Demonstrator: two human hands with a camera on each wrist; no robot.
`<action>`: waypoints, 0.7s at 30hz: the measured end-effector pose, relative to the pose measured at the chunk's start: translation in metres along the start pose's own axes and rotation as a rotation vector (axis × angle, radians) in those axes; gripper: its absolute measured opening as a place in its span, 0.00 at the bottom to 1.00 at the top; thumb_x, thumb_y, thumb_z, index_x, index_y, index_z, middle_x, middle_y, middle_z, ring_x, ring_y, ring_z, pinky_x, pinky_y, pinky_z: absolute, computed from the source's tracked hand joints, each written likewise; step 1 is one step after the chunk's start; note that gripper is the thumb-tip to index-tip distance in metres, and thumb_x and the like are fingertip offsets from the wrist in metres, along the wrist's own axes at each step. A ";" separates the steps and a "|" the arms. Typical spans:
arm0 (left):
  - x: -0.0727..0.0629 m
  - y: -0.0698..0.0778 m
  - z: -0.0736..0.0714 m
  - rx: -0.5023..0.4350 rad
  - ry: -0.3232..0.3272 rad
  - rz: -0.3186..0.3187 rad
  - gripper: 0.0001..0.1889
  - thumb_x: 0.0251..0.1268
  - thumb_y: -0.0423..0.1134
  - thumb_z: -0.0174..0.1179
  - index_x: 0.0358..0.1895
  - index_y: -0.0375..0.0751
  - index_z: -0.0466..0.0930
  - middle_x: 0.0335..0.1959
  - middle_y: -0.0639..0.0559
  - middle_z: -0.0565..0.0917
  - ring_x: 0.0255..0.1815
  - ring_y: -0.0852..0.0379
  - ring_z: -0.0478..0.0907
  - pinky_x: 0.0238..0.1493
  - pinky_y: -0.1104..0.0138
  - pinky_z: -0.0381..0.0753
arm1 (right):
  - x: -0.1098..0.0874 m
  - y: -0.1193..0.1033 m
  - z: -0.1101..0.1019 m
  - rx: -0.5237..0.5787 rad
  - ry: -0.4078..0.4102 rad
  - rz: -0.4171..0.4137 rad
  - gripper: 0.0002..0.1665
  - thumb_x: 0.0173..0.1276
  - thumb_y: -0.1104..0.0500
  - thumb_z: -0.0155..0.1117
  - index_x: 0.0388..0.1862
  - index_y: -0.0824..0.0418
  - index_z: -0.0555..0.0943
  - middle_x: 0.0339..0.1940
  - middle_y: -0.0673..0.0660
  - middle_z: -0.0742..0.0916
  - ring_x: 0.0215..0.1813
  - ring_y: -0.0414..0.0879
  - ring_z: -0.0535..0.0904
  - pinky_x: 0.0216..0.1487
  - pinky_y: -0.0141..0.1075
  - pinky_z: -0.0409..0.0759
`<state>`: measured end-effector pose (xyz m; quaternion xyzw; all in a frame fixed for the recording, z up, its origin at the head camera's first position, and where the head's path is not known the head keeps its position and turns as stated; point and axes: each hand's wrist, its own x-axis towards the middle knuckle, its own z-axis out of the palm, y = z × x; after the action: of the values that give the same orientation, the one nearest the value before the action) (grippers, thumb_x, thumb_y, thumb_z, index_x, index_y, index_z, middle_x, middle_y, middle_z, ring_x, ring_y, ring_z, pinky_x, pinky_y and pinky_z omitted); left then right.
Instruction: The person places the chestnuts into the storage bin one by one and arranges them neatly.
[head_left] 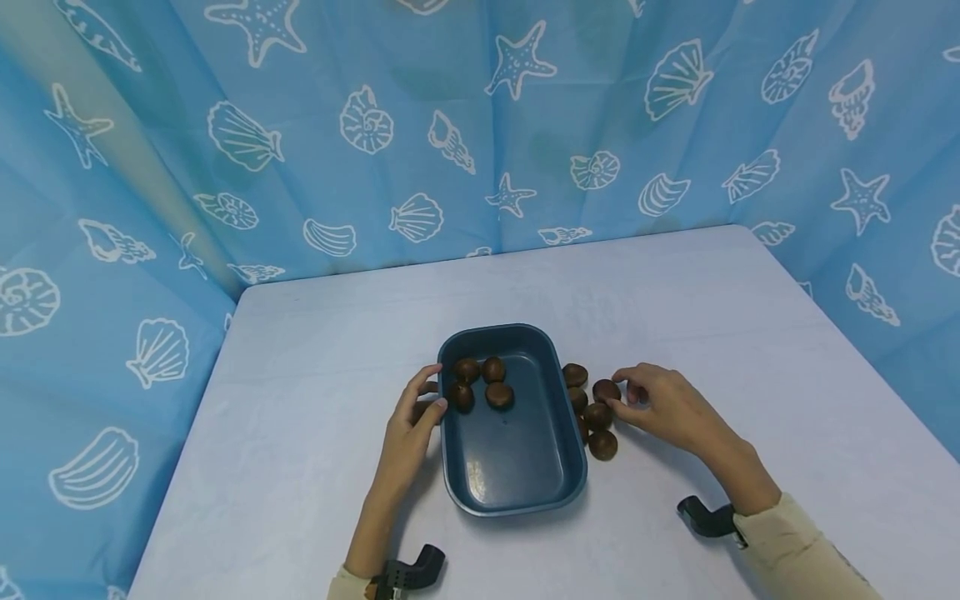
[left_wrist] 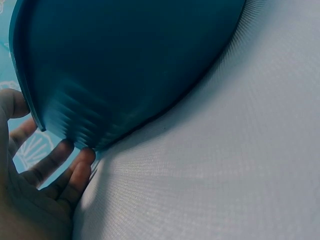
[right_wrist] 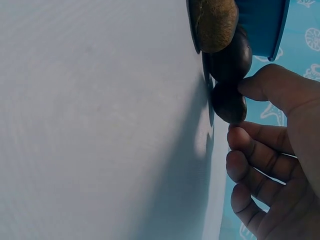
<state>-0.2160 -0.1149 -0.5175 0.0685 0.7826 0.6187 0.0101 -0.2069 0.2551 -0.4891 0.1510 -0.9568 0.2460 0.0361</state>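
My left hand [head_left: 412, 417] rests against the left side of a dark blue rectangular tray [head_left: 517, 475], its thumb and fingertips touching the rim and outer wall. Inside the tray, several brown chestnuts [head_left: 499, 395] lie toward its far left part. Beyond the right wall, my right hand [head_left: 671, 408] pinches one chestnut [right_wrist: 229, 102] between thumb and index finger; its other fingers are bent and hold nothing. More chestnuts [head_left: 603, 445] sit in a cluster on the table beside the tray, some partly hidden by its right rim.
A white cloth covers the table [head_left: 322, 350]. Behind it and along the sides hangs a blue curtain [head_left: 465, 75] with white shells and starfish. Black wrist cameras [head_left: 411, 568] are strapped near both sleeves [head_left: 802, 542].
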 end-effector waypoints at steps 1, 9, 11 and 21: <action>0.000 0.000 0.000 0.000 0.001 0.000 0.24 0.76 0.46 0.54 0.72 0.64 0.68 0.63 0.46 0.75 0.57 0.48 0.79 0.55 0.51 0.80 | 0.000 0.000 0.000 0.001 0.001 -0.002 0.16 0.61 0.60 0.73 0.47 0.64 0.83 0.26 0.48 0.78 0.30 0.42 0.72 0.32 0.38 0.74; -0.001 0.001 0.000 0.014 -0.004 -0.003 0.24 0.76 0.48 0.54 0.73 0.66 0.67 0.63 0.47 0.74 0.57 0.49 0.79 0.55 0.53 0.80 | 0.000 0.004 0.003 0.042 -0.014 0.008 0.20 0.61 0.61 0.72 0.52 0.67 0.82 0.25 0.46 0.77 0.29 0.40 0.71 0.34 0.38 0.74; -0.001 0.001 0.000 0.015 -0.001 -0.003 0.24 0.76 0.48 0.54 0.73 0.66 0.66 0.63 0.47 0.74 0.57 0.49 0.79 0.55 0.53 0.80 | 0.000 0.005 0.004 0.052 -0.017 0.005 0.22 0.62 0.61 0.72 0.54 0.67 0.81 0.26 0.46 0.77 0.29 0.40 0.71 0.35 0.39 0.74; -0.001 0.002 0.000 0.022 0.005 -0.020 0.24 0.77 0.47 0.53 0.72 0.69 0.67 0.63 0.51 0.74 0.57 0.51 0.79 0.55 0.54 0.80 | 0.000 0.010 0.007 0.076 0.032 -0.003 0.17 0.60 0.60 0.75 0.47 0.62 0.83 0.27 0.46 0.77 0.34 0.42 0.74 0.38 0.41 0.75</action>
<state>-0.2147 -0.1149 -0.5158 0.0594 0.7899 0.6102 0.0135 -0.2099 0.2598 -0.5001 0.1496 -0.9459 0.2843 0.0459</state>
